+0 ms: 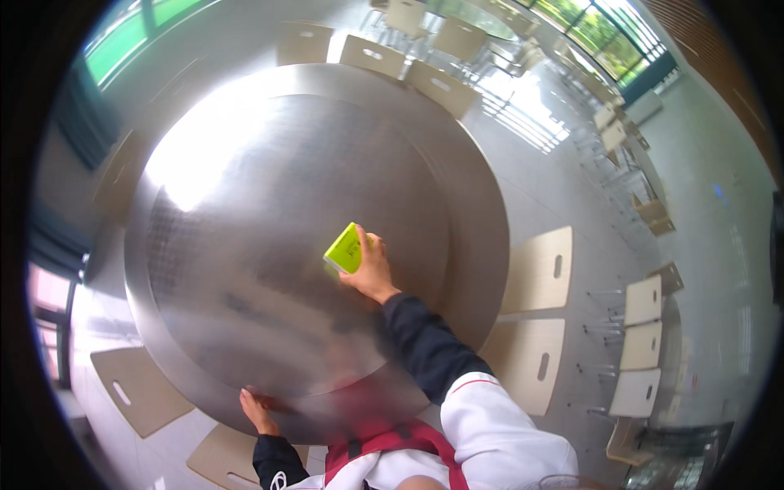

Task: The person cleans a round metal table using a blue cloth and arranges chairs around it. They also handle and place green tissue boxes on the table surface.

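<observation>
My right hand (371, 266) grips a lime-green box-shaped pack (347, 250) that bears dark writing. The pack is tilted just above or against the middle of a round, shiny metal tabletop (294, 257); whether it touches the surface I cannot tell. The arm reaches forward in a dark sleeve under a white one. At the near left edge, my left hand (257, 413) rests on the table's outer rim (312, 422) with nothing held in it. Part of its fingers blends with their dark reflection in the metal.
Pale wooden chairs with slotted backs ring the table, among them a right-hand chair (539, 269) and a near-left chair (141, 389). More chairs (640, 337) stand in rows on the tiled floor at the right. A glass-topped table (474, 18) is at the back.
</observation>
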Tool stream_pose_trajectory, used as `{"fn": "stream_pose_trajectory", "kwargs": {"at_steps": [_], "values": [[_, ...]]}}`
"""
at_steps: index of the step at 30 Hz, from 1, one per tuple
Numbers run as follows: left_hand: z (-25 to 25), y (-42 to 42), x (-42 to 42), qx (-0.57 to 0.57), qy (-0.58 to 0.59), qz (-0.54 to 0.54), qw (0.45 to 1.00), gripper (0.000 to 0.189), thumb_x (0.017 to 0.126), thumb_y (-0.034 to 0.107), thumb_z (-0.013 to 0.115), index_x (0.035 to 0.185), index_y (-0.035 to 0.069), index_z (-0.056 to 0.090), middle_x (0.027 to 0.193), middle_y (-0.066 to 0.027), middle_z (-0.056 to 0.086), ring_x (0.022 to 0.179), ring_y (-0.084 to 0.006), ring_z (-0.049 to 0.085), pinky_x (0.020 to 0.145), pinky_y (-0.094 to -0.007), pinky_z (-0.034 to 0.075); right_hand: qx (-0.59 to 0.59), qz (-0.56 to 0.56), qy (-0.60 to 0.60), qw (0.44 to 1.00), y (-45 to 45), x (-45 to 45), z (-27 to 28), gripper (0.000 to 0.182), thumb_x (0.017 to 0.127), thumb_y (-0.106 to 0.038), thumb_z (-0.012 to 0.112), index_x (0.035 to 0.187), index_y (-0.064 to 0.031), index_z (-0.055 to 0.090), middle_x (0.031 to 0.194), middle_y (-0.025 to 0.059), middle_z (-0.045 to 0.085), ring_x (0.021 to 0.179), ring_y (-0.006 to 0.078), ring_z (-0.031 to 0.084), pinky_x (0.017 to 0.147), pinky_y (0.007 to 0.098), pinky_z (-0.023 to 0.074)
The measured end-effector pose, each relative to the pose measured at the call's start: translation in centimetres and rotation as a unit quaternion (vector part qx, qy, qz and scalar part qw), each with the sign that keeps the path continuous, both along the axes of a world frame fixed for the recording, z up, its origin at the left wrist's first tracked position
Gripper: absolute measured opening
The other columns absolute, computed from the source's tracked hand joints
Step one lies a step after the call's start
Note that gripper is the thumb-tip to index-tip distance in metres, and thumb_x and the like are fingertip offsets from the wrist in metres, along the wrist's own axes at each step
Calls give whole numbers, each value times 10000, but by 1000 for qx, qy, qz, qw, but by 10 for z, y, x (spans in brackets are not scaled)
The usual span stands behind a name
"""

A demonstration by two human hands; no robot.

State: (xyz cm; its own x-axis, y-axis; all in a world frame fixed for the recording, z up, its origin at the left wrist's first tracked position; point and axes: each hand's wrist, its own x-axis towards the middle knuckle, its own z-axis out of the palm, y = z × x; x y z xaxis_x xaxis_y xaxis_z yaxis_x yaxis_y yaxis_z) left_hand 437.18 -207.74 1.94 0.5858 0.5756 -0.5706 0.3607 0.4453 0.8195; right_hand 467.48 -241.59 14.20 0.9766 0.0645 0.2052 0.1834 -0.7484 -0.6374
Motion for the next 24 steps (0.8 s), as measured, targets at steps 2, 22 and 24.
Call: {"fn": "stream_pose_trajectory", "kwargs": {"at_steps": [2,22,24], "values": [[17,-19,-2,-24,16,-20,999,398,969,442,454,1174,101,463,923,-18,554,762,-131,570,660,-276,468,-21,-41,-55,997,-52,-30,12,963,597,-237,788,1402,-79,285,1295,195,382,1210,379,373,1030,450,323],[25,-31,9,-71,97,-123,985,485,900,556,517,1133,137,446,912,-61,560,781,-223,625,606,-311,530,-35,-404,198,893,-252,-108,-56,1098,655,-545,734,1488,-175,121,1445,260,259,1341,406,271,1071,497,266],[24,-27,2,-103,98,-128,982,521,895,569,515,1183,141,441,939,-66,559,799,-229,626,626,-318,536,-85,-410,264,869,-229,-102,-48,1102,644,-527,745,1485,-177,124,1399,241,327,1297,390,339,1039,508,300]]}}
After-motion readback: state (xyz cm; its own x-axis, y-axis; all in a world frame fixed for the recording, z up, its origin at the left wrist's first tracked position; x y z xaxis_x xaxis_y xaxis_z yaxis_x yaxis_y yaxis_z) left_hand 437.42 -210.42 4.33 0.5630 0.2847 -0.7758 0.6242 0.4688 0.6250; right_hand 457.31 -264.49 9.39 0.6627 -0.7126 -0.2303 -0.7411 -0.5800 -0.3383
